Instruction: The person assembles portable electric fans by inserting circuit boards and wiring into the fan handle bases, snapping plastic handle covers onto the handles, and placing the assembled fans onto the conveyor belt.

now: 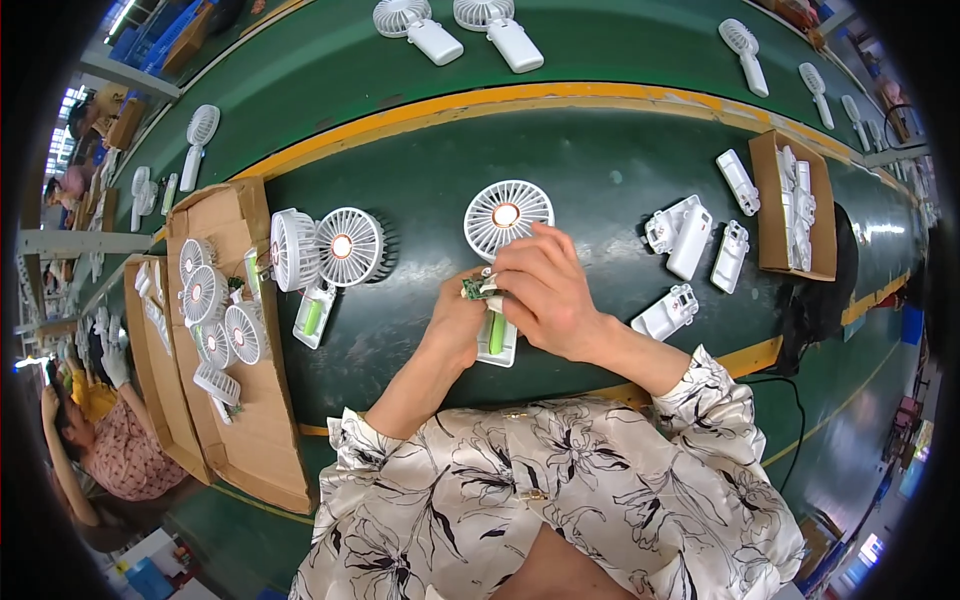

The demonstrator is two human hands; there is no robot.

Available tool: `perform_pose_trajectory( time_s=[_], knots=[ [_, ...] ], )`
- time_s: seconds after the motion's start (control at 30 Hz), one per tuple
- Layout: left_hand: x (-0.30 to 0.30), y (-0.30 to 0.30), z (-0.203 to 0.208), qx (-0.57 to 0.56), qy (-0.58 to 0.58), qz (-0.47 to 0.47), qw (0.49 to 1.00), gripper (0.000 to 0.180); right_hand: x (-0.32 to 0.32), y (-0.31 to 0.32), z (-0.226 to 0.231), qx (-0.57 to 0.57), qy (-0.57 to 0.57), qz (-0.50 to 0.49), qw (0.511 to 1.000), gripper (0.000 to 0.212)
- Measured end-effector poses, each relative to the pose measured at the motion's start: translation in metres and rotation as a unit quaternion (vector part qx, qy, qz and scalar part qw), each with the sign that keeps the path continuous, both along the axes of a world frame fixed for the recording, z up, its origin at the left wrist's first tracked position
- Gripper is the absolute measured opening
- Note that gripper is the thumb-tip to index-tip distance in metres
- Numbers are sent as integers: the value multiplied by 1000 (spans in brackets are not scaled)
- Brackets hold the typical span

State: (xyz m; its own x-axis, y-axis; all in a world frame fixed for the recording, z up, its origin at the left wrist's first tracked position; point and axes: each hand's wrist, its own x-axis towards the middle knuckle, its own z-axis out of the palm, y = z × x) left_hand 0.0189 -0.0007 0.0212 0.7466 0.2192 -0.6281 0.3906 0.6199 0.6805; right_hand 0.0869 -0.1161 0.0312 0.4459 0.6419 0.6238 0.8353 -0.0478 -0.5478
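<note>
A small white hand-held fan (506, 216) lies in front of me on the dark green bench, its open handle half (497, 345) showing a green battery cell (497, 335). My left hand (457, 320) grips the handle from the left, with a small green circuit board (472, 289) at its fingertips. From the right, my right hand (545, 290) bends over the handle's top, fingers pinched at the board just under the round grille.
Two more fans (325, 248) with an open handle lie to the left, beside a cardboard tray (255, 430) of fan heads. White handle shells (686, 235) and a cardboard box (768, 210) of them lie to the right. Finished fans (455, 28) ride the conveyor behind. Another person (105, 440) sits at far left.
</note>
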Motion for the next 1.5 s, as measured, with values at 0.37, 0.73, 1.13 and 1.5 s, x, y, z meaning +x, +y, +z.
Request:
perform_pose_trajectory(
  time_s=[0.37,0.73,1.13,1.5],
  knots=[
    [-1,6,-3,-59,-30,4,998,19,-6,-13,-11,54,-117,-55,990,11],
    [-3,-6,-4,-85,-52,29,995,24,-1,-14,-12,61,-41,-39,997,14],
    [-2,-3,5,-65,-74,37,994,25,-4,-22,-18,17,-114,-37,993,12],
    [-1,0,11,-72,-43,20,996,24,6,-20,3,-62,-31,-18,997,17]
  ],
)
